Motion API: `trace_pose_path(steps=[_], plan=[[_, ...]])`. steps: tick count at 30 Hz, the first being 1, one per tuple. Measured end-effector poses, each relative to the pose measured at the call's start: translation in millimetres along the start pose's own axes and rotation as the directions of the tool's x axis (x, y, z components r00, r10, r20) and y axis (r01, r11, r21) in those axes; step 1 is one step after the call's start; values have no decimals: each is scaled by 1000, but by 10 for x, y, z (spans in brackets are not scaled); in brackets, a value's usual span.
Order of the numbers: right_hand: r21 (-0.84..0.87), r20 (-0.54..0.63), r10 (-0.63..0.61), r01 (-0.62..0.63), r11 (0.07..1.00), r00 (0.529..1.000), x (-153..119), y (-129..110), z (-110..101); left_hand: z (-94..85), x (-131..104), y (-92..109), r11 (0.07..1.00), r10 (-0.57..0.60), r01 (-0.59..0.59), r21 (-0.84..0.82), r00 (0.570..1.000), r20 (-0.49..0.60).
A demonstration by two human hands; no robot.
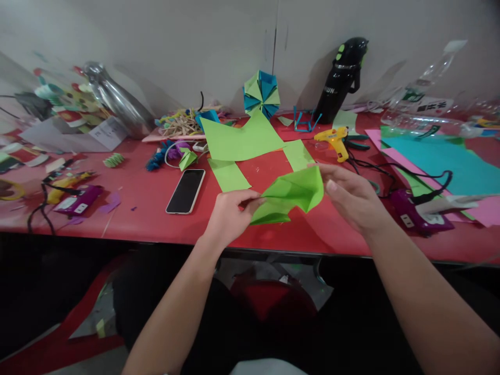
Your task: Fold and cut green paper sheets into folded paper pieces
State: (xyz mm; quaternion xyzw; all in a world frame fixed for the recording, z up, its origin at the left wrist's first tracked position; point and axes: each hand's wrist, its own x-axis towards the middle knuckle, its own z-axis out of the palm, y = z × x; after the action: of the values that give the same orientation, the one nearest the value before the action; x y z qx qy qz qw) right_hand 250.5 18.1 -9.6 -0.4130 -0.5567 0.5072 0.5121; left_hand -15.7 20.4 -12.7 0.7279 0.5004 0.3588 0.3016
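- Two bare hands, ours, are raised over the near part of the red table [133, 211], with one creased green paper [291, 191] between them.
- Our left hand [233, 212] pinches the paper at its left end, thumb and fingers closed on it.
- Our right hand [353, 199] is at the other end, fingers reaching behind the upper right corner and thumb standing beside the edge; we cannot tell whether it grips the paper or only steadies it.
- Just beyond it we see a larger light green sheet [242, 138], with one green strip [229, 175] near its left side and another strip [298, 155] near its right.
- To the left of our left hand lies a phone [185, 191], its screen dark, and behind that a small folded green shape [188, 158].
- To the right, beyond our right hand, we have a yellow glue gun [334, 137], and nearer the table's edge a purple box [420, 211] with a black cord.
- At the back, near the wall, we find a blue and pale green paper ball [261, 94] and a black bottle [339, 78].
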Motion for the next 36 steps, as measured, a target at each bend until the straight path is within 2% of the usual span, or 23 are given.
trace_pose_path(steps=[3, 5, 7, 9, 13, 15, 18, 21, 24, 28, 30, 33, 34, 36], plan=[[-105, 106, -129, 140, 985, 986, -18, -49, -28, 2, -1, -16, 975, 190, -181, 127, 980, -63], [-191, 206, -210, 250, 949, 956, -35, -80, -34, -4, 8, -21, 927, 330, -298, 226, 937, -118], [-280, 293, -233, 316, 906, 927, -65, -105, -11, -12, 9, -12, 870, 426, -349, 348, 888, -172], [-366, 315, -224, 336, 868, 922, -110, -117, 47, -17, -3, 5, 829, 460, -342, 442, 867, -191], [-525, 219, -308, 378, 762, 926, -209, -85, 234, 6, -49, 18, 786, 461, -313, 533, 871, -168], [-591, 193, -413, 442, 675, 890, -237, -49, 318, 28, -66, 16, 760, 453, -304, 574, 882, -133], [-693, 181, -564, 511, 508, 806, -250, -10, 384, 55, -76, 32, 727, 427, -289, 623, 901, -80], [-747, 203, -624, 531, 400, 755, -254, -2, 395, 72, -74, 72, 683, 410, -274, 677, 911, -45], [-757, 198, -645, 533, 377, 738, -271, 6, 408, 88, -68, 102, 669, 404, -253, 699, 913, -57], [-737, 192, -674, 558, 381, 713, -283, 35, 442, 97, -66, 109, 725, 384, -209, 656, 914, -134], [-723, 197, -660, 562, 401, 725, -271, 31, 437, 90, -65, 113, 744, 357, -187, 642, 923, -145], [-721, 196, -610, 535, 441, 768, -254, -25, 388, 69, -60, 132, 735, 294, -148, 661, 949, -115], [-736, 196, -611, 527, 426, 767, -257, -57, 371, 62, -57, 144, 728, 271, -137, 672, 958, -99], [-802, 195, -651, 501, 325, 734, -288, -131, 358, 50, -56, 181, 712, 229, -127, 691, 972, -58]])
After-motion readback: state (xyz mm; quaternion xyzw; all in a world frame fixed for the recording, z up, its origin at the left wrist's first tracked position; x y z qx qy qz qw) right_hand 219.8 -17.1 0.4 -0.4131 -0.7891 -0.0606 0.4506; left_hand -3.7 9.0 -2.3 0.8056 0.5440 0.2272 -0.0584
